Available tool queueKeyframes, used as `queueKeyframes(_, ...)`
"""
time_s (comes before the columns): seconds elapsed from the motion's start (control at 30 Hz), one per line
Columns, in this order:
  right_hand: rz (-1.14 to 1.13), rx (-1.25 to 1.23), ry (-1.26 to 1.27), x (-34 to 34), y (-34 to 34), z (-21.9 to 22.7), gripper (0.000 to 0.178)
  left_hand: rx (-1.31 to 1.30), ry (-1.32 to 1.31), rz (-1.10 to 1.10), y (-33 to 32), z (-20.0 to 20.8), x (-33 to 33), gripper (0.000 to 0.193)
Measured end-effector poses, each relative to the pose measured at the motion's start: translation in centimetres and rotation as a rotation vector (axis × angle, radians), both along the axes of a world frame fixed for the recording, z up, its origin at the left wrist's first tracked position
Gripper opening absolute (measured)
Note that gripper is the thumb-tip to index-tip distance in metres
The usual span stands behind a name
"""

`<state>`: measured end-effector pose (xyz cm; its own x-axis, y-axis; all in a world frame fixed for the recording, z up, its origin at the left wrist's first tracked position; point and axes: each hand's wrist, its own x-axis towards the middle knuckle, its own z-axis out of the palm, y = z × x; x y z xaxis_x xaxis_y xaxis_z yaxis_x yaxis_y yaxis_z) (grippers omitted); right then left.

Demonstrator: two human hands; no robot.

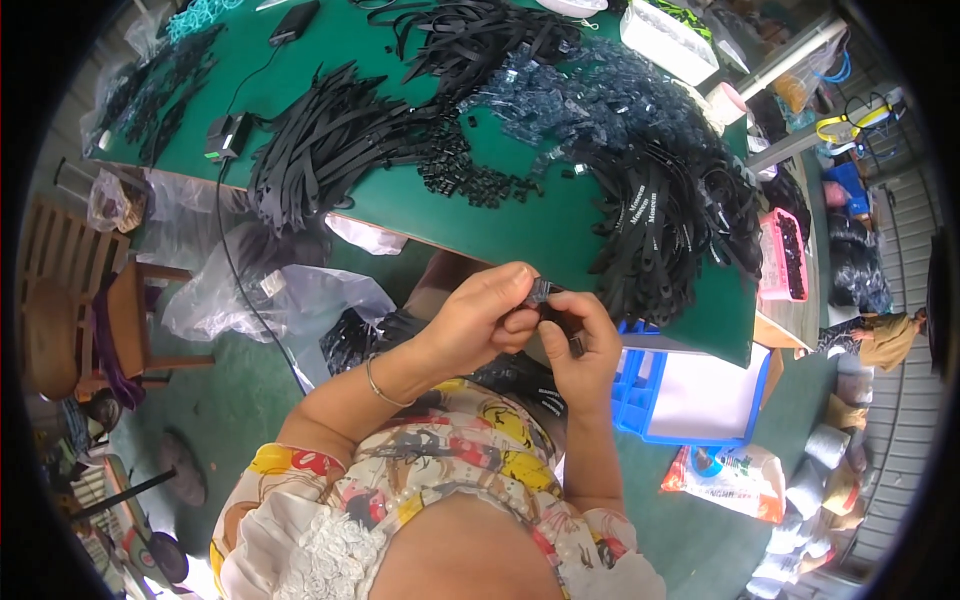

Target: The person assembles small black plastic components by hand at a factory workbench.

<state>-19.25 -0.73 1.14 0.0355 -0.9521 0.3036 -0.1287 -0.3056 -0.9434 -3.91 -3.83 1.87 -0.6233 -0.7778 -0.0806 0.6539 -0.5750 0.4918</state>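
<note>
Just off the near edge of the green table [440, 225], my two hands meet in front of my chest. My left hand [490, 312] is closed, its thumb pinching a small dark, see-through plastic piece [540, 291]. My right hand [583, 345] is closed round a black strap [562, 318] beside that piece; the fingers partly hide how the two join. Beyond them on the table lie a bunch of black straps [320, 145], a scatter of small black plastic parts [465, 170] and a heap of clear dark plastic pieces [590, 95]. Another bundle of printed black straps [640, 225] drapes over at the right.
A blue divided tray [648, 395] stands low to my right, near a printed sack [728, 480]. A pink basket [782, 255] and a white container [668, 40] are at the right side. A cable [232, 240] hangs over the left edge, near a wooden chair [135, 320].
</note>
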Motion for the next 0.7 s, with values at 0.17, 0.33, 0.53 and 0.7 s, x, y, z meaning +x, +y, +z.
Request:
queueKeyframes(0.17, 0.004, 0.021, -0.016, 0.2, -0.1, -0.2, 0.023, 0.000, 0.024, -0.017, 0.0, -0.3, 0.2, 0.025)
queueKeyframes(0.33, -0.024, 0.007, -0.059, 0.7, 0.0, -0.4, 0.023, -0.012, -0.016, -0.032, 0.5, -0.6, -0.1, 0.027)
queueKeyframes(0.53, -0.066, -0.066, 0.104, 0.4, -0.4, 0.2, 0.021, -0.384, -0.509, 0.140, 0.3, -1.8, 0.6, 0.020)
queueKeyframes(0.7, -0.144, -0.268, 0.401, 0.6, -0.8, -0.3, 0.013, -0.848, -1.013, 0.349, 0.2, -1.0, 0.7, 0.015)
